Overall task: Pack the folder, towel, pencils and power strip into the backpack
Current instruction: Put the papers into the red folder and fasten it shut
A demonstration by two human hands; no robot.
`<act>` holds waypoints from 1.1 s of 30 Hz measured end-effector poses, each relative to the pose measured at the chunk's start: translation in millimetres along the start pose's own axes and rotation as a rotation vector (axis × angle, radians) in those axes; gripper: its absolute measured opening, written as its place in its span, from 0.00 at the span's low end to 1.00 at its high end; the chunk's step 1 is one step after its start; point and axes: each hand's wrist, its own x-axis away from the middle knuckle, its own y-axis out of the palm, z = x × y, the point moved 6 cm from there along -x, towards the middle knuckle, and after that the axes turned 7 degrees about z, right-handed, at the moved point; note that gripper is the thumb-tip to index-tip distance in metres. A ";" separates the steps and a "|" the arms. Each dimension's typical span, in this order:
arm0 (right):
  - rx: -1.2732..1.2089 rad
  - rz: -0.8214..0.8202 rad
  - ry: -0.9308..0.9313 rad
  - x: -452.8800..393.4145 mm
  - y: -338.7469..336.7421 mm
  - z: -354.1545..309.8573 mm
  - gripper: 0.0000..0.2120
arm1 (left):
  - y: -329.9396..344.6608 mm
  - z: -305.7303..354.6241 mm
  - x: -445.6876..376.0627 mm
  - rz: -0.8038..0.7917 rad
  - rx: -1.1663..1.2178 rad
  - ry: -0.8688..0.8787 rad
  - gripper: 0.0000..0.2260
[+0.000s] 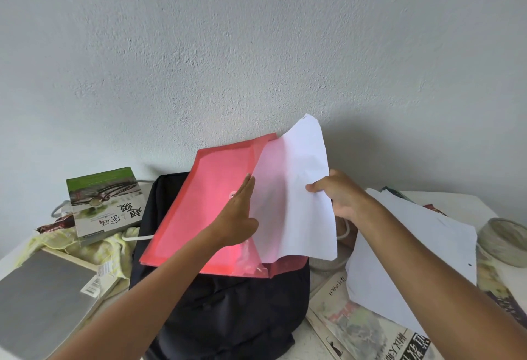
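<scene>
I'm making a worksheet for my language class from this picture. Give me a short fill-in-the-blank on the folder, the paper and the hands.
1. The folder lying on the black backpack is ____ in colour.
2. The right hand pinches a sheet of white ____.
3. The left hand lies with straight fingers ____ the folder.
4. The green-topped book stands to the ____ of the backpack.

Missing words: red; paper; on; left

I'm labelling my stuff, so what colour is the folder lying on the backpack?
The folder is translucent red-pink with a darker red border; the head view shows it best.
</scene>
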 end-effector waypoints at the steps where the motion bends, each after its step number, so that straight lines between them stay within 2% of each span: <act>1: -0.027 0.008 -0.008 -1.0 -3.5 -2.2 0.19 | -1.6 -3.1 -0.2 -0.018 0.016 -0.006 0.40; 3: -0.094 -0.002 -0.018 -2.9 -9.5 -5.6 0.17 | -4.4 -8.4 -0.8 -0.062 0.049 -0.021 0.40; 6: -0.202 -0.103 0.012 -1.2 -9.7 -6.5 0.15 | -5.2 -13.1 -1.8 -0.115 0.104 -0.050 0.40; 10: -0.248 -0.131 0.033 -3.7 -9.3 -0.1 0.15 | -3.1 -13.7 -4.4 -0.094 0.069 -0.034 0.41; 12: -0.165 -0.085 0.020 -7.2 -12.0 3.3 0.17 | -1.2 -13.2 -3.3 -0.071 0.021 -0.019 0.41; 15: 0.150 0.045 -0.072 -10.5 -21.6 0.4 0.17 | 3.5 -11.0 -0.3 -0.071 -0.094 0.038 0.44; 17: 0.280 0.061 -0.122 -8.6 -24.7 -3.6 0.17 | 6.0 -8.6 -0.5 -0.073 -0.157 0.071 0.44; 22: 0.318 -0.249 -0.050 6.6 -7.0 4.7 0.15 | 7.0 -6.8 -4.9 -0.072 -0.206 0.045 0.40; 27: 0.209 -0.028 -0.117 2.4 -7.3 3.9 0.12 | 4.3 -4.2 -5.1 -0.087 -0.236 0.041 0.40; 28: 0.183 -0.031 -0.112 3.5 -3.3 6.1 0.12 | 3.3 -3.0 -5.1 -0.086 -0.242 0.043 0.39; 31: 0.134 -0.246 -0.038 16.3 23.0 18.5 0.09 | 1.7 -0.2 -3.7 -0.083 -0.271 0.056 0.39; 32: 0.161 -0.252 -0.054 16.8 27.0 20.4 0.09 | 1.4 1.3 -2.7 -0.077 -0.282 0.061 0.39; 33: 0.214 -0.165 -0.125 11.7 25.4 18.3 0.07 | 0.7 3.0 -1.6 -0.067 -0.294 0.064 0.39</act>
